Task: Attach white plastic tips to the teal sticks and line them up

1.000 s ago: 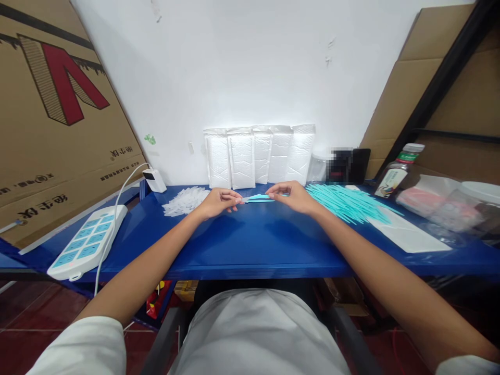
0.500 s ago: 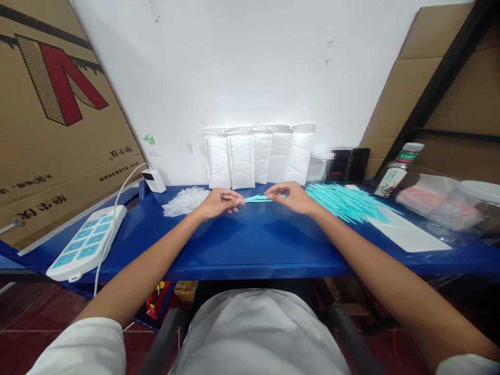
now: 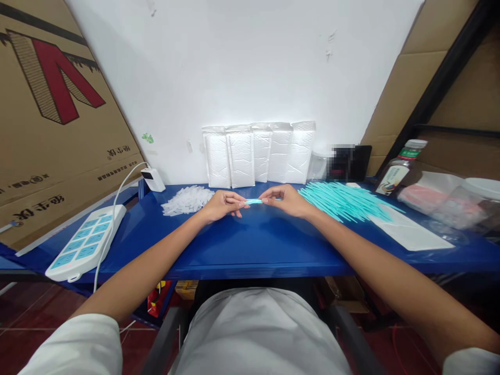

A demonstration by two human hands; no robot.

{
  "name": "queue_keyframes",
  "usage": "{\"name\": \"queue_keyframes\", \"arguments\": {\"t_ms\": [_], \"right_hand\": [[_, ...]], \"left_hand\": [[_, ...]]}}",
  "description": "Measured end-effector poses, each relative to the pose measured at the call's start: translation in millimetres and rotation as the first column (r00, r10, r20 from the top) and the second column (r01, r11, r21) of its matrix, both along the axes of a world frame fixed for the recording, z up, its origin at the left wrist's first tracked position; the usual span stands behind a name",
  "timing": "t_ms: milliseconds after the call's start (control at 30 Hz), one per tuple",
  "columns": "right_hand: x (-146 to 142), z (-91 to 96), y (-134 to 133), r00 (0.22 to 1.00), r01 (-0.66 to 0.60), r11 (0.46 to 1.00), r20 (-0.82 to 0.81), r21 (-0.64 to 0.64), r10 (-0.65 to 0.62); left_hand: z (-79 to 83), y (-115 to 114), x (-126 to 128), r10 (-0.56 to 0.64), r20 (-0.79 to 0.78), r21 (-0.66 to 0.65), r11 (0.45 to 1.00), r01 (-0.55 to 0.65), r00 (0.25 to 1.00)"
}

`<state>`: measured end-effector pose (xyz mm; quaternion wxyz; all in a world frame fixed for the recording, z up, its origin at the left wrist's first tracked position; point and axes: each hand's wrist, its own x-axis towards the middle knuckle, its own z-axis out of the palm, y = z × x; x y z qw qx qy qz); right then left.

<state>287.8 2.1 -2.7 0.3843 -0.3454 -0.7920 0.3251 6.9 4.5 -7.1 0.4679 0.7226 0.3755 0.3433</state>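
My left hand (image 3: 226, 204) is closed in a pinch on a small translucent plastic piece at the left end of a short teal bundle. From the other side, my right hand (image 3: 284, 200) pinches the thin teal sticks (image 3: 254, 201), which lie level between the fingertips. They look paler near my left fingers, and the fingers cover both ends. Left of my hands lies a heap of small translucent plastic pieces (image 3: 186, 200). A large pile of loose teal sticks (image 3: 344, 200) spreads to the right of my right hand.
Several white padded envelopes (image 3: 240, 156) lean on the wall behind the blue table (image 3: 242, 250). A power strip (image 3: 88, 242) and a white charger (image 3: 153, 179) are on the left. On the right are a white sheet (image 3: 412, 232), a bottle (image 3: 398, 169) and clear plastic containers (image 3: 478, 195).
My hands have come closer together, and a shorter length of teal shows between them. My right hand has shifted slightly left. The view has tilted a little.
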Motion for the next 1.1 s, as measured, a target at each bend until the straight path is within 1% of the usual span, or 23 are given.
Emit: {"name": "queue_keyframes", "arguments": {"t_ms": [100,167,300,433,567,700,800,867,933,1000,1100], "right_hand": [[0,0.7,0,1.000,-0.004,1.000,-0.003,-0.009,0.004],[0,0.9,1,1.000,0.004,1.000,-0.015,-0.006,-0.004],[3,-0.1,7,0.996,0.080,0.995,-0.048,0.055,-0.077],[7,-2.1,11,0.989,0.142,0.985,-0.045,0.097,-0.138],[8,-2.6,11,0.988,0.157,0.981,-0.012,0.115,-0.157],[6,-1.1,10,0.990,0.139,0.984,-0.003,0.111,-0.139],[6,-4.4,13,0.992,0.120,0.989,0.017,0.092,-0.122],[6,-9.9,16,0.992,0.113,0.992,0.051,0.052,-0.116],[7,-17.0,20,0.988,0.114,0.993,0.098,0.030,-0.116],[9,-23.7,25,0.977,0.134,0.989,0.161,0.060,-0.142],[14,-31.2,31,0.946,0.172,0.973,0.249,0.154,-0.207]], "left_hand": [[0.0,0,1,0.014,0.010,0.001,1.000,-0.014,1.000],[0.5,2,2,0.044,0.039,-0.001,0.999,-0.044,0.998],[2.3,6,2,0.136,0.128,-0.019,0.991,-0.135,0.982],[2.8,8,-1,0.163,0.155,-0.043,0.986,-0.158,0.974],[1.3,8,-4,0.161,0.135,-0.022,0.987,-0.159,0.978],[0.0,8,-3,0.168,0.081,0.027,0.985,-0.171,0.982],[-3.0,10,-2,0.194,0.018,0.051,0.980,-0.195,0.981],[-7.0,14,-4,0.214,-0.059,0.102,0.973,-0.207,0.975],[-12.3,20,-7,0.240,-0.159,0.217,0.955,-0.203,0.958],[-18.1,26,-10,0.277,-0.240,0.338,0.922,-0.187,0.930],[-24.9,33,-14,0.327,-0.298,0.417,0.890,-0.186,0.897]]}}
